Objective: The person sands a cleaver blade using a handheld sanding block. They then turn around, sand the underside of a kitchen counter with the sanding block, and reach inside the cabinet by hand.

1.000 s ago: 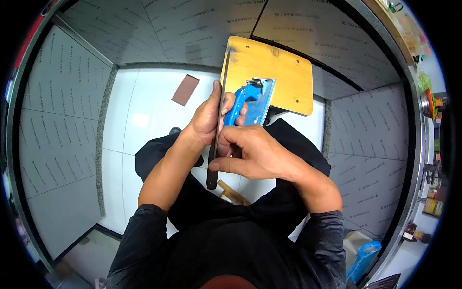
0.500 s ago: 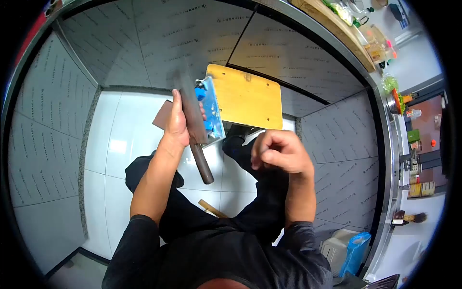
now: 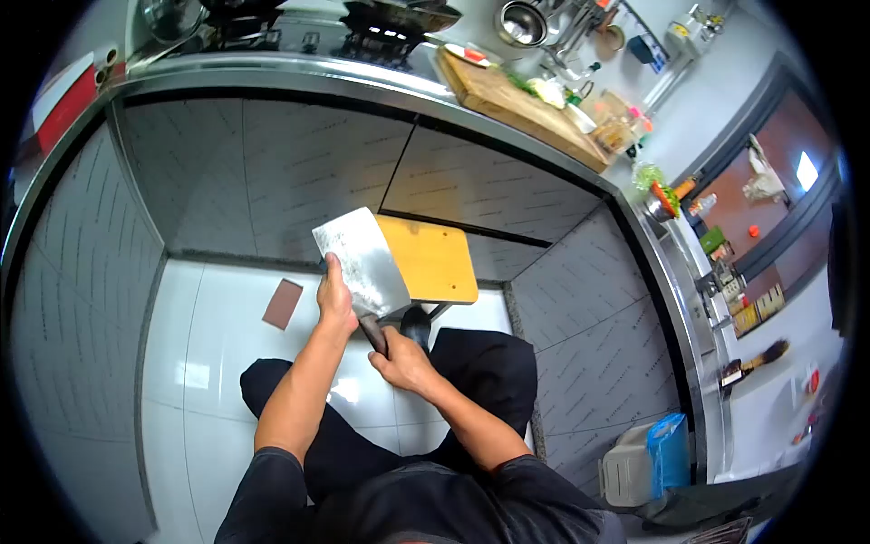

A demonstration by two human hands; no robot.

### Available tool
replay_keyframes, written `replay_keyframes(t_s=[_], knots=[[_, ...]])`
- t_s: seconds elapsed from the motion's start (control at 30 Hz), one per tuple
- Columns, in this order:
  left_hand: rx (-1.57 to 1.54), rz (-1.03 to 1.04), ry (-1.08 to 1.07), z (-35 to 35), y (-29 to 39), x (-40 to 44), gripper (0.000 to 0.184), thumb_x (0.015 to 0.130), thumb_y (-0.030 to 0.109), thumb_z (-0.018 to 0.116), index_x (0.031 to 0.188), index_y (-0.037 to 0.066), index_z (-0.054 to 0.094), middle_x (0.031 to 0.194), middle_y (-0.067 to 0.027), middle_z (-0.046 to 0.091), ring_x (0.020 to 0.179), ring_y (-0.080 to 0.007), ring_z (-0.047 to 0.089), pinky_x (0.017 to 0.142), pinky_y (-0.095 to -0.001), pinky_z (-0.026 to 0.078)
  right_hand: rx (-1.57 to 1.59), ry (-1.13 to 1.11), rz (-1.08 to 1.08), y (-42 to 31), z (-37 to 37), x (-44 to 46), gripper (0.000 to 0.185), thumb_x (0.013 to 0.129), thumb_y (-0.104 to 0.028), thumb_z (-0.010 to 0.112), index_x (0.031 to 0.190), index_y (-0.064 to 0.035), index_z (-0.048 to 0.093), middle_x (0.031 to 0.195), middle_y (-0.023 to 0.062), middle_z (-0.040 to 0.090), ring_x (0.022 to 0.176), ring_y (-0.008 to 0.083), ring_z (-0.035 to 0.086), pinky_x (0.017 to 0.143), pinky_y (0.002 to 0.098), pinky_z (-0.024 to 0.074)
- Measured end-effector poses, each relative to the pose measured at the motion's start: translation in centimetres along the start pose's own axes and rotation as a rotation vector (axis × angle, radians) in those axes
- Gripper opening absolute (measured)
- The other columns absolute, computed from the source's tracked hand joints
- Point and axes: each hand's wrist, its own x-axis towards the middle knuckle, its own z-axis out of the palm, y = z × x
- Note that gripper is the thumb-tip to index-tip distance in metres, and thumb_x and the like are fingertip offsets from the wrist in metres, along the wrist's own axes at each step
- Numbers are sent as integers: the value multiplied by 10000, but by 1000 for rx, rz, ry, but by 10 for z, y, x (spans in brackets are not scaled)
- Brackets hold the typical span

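A wide cleaver (image 3: 365,261) is held up in front of me, its broad, scuffed metal face showing. My left hand (image 3: 335,301) grips the blade's left side, thumb on the near face and the other fingers hidden behind it. Wrapped round the dark handle, my right hand (image 3: 401,361) is closed at the lower end. Behind the blade stands a yellow wooden stool (image 3: 433,260), partly covered by it. The blue-handled tool seen earlier is not visible now.
A brown sheet (image 3: 283,304) lies on the white tiled floor (image 3: 208,326). Grey cabinets surround me, below a counter with a cutting board (image 3: 517,107) and stove (image 3: 313,38). At the lower right are a bin (image 3: 627,467) and blue bag (image 3: 669,453).
The view has tilted up towards the counter. The cleaver has turned from a steep angle to show its broad face. My right hand, free half a second ago, has taken hold of its handle.
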Motion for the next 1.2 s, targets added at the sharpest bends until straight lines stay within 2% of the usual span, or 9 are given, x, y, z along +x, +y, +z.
replay_keyframes(t_s=[0.23, 0.27, 0.33, 0.43, 0.6, 1.03, 1.1, 1.13, 1.2], knots=[[256, 58, -207, 8, -3, -5, 636, 1026, 493, 426, 1304, -74, 500, 1275, -177, 584, 1160, -230, 561, 999, -320, 431, 127, 229, 16, 12, -22, -16, 337, 828, -267, 704, 1012, 1, 616, 784, 223, 635, 734, 375, 644, 665, 441, 495], [265, 129, -220, 0, -12, 9, 488, 1020, 430, 479, 1247, 4, 549, 1167, -134, 615, 1013, -222, 617, 884, -336, 499, 138, 259, 48, 25, -25, -15, 332, 831, -267, 707, 991, 7, 611, 779, 216, 630, 720, 348, 633, 661, 430, 492], [356, -47, -50, 9, 8, 2, 222, 983, 311, 563, 1033, 95, 551, 796, -54, 538, 638, -186, 579, 571, -324, 512, 167, 271, 136, 34, -42, -14, 330, 839, -269, 711, 944, 21, 594, 766, 200, 620, 706, 304, 611, 659, 412, 485], [443, -25, -23, -5, 13, 11, 250, 958, 270, 597, 1089, 73, 517, 785, -69, 536, 646, -188, 595, 549, -322, 506, 149, 317, 247, 73, -65, -9, 282, 835, -256, 703, 870, 5, 604, 635, 67, 540, 590, 164, 529, 569, 342, 442], [427, 57, 95, -7, 48, 16, 348, 948, 255, 602, 1189, 46, 463, 787, -80, 558, 665, -182, 595, 579, -312, 519, 447, 295, 486, 134, -63, 13, 200, 825, -187, 668, 796, -5, 590, 627, 47, 555, 450, 133, 514, 399, 297, 425], [345, 225, 222, -18, 85, 11, 332, 960, 210, 584, 1212, 54, 433, 808, -73, 569, 627, -142, 566, 549, -285, 503, 295, 256, 505, 206, -25, 67, 254, 825, -219, 644, 822, 30, 596, 644, 81, 593, 443, 170, 564, 407, 318, 445], [38, 93, 81, -32, 88, 20, 314, 942, 247, 633, 1158, 77, 482, 775, -18, 546, 603, -91, 524, 538, -264, 476, 231, 200, 570, 201, -32, 70, 381, 836, -324, 674, 849, 50, 605, 643, 109, 619, 473, 204, 612, 446, 347, 479], [-69, 42, 43, -33, 88, 19, 256, 940, 284, 647, 1074, 92, 543, 753, 18, 531, 558, -44, 467, 504, -219, 447, 220, 141, 600, 195, -37, 70, 517, 842, -444, 667, 923, 64, 624, 736, 166, 668, 626, 281, 683, 585, 389, 534], [-205, -4, -44, -36, 90, 20, 241, 938, 286, 648, 1041, 89, 556, 742, 25, 521, 543, -37, 450, 484, -207, 433, 104, 194, 558, 214, -38, 67, 576, 837, -489, 657, 973, 70, 631, 820, 206, 681, 748, 326, 688, 690, 411, 532]])
